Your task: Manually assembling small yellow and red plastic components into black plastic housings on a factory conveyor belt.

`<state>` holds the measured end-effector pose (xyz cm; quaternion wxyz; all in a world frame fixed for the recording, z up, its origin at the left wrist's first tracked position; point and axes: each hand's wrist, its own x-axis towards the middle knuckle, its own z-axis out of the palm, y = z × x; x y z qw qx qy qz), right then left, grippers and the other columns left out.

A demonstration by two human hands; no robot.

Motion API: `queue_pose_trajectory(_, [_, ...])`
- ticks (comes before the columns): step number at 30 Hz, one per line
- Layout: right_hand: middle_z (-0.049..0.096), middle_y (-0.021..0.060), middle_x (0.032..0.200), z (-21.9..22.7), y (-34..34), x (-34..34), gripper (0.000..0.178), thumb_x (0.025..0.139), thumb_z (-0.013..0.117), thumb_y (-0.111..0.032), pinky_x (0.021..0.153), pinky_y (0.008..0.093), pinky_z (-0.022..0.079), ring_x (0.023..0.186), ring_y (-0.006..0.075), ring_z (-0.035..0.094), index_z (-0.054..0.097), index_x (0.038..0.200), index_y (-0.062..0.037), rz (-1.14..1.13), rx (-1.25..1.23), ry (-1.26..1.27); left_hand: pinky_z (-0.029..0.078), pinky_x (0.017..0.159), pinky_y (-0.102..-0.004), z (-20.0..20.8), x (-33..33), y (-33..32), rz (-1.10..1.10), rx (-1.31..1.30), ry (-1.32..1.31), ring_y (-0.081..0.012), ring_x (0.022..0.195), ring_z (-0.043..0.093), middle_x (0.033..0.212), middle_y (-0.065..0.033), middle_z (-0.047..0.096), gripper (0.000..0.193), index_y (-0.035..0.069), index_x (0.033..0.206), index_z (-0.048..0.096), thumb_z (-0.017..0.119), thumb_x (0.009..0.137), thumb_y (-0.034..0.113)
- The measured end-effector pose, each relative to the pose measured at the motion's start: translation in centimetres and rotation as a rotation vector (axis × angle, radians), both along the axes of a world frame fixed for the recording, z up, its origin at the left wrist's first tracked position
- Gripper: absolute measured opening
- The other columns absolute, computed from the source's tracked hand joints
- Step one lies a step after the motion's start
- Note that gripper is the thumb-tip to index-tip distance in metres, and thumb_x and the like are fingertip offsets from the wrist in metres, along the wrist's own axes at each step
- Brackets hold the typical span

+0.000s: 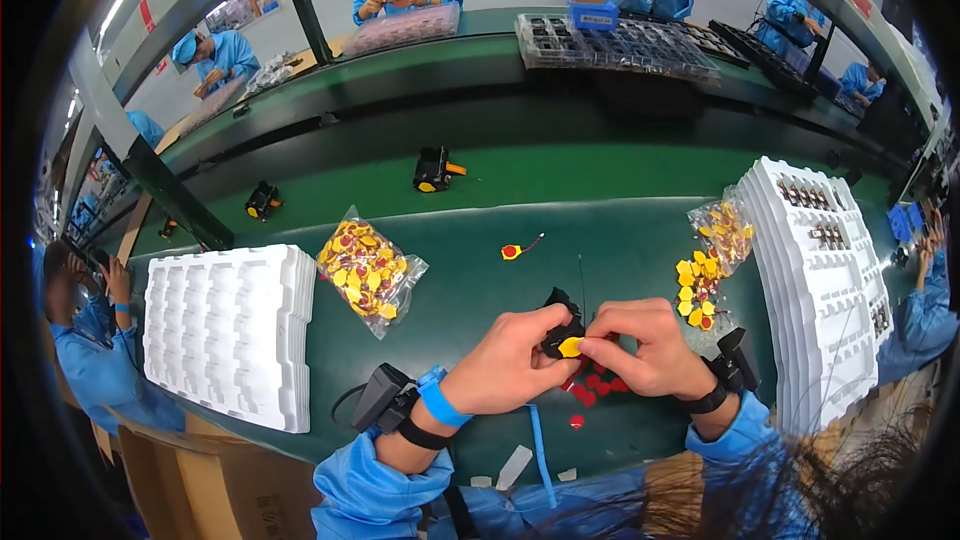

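My left hand is closed round a small black plastic part above the green bench. At the near end of that part is a yellow piece, pinched by the thumb and fingertips of my right hand. My fingers partly hide how the two fit together. Below my hands lie several red round discs. Farther off, a single yellow piece with a red round middle and a thin wire lies on the bench. Loose yellow-and-red pieces are heaped to the right.
Clear bags of yellow-and-red pieces lie left and right. Stacked white trays stand left and right. Beyond, black assemblies sit on a green belt. A cardboard box stands lower left. Co-workers sit around.
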<state>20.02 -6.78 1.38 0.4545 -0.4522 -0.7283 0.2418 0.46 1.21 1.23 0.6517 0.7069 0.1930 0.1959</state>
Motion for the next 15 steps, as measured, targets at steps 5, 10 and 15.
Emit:
queue_pose_trajectory(5, [0.06, 0.0084, 0.066, 0.1, -0.2, 0.1, 0.011, 0.085, 0.07, -0.004, 0.047, 0.0298, 0.04, 0.052, 0.0175, 0.055, 0.064, 0.077, 0.0014, -0.024, 0.056, -0.009, 0.035, 0.049, -0.0221, 0.7, 0.0, -0.1, -0.034, 0.111, 0.038, -0.0012, 0.062, 0.044, 0.071, -0.0008, 0.05, 0.023, -0.001, 0.094, 0.053, 0.073, 0.085, 0.006])
queue_pose_trajectory(10, [0.061, 0.0083, 0.067, -0.1, -0.6, 0.1, 0.009, 0.084, 0.071, -0.004, 0.051, 0.0293, 0.044, 0.056, 0.0182, 0.059, 0.064, 0.081, 0.0004, 0.002, -0.006, 0.003, 0.033, 0.047, -0.0247, 0.9, -0.5, -0.1, -0.064, 0.157, 0.085, -0.0041, 0.057, 0.044, 0.067, -0.0013, 0.049, 0.019, 0.0, 0.094, 0.053, 0.067, 0.092, 0.012])
queue_pose_trajectory(15, [0.067, 0.0125, 0.084, -0.3, 0.0, -0.5, 0.028, 0.083, 0.072, -0.009, 0.065, 0.0294, 0.054, 0.074, 0.0209, 0.069, 0.064, 0.108, 0.0019, -0.048, -0.034, 0.24, 0.032, 0.048, -0.0252, 1.2, -0.9, -0.1, -0.131, -0.012, 0.049, -0.0068, 0.054, 0.044, 0.063, -0.0011, 0.05, 0.017, 0.0, 0.098, 0.055, 0.055, 0.1, 0.017])
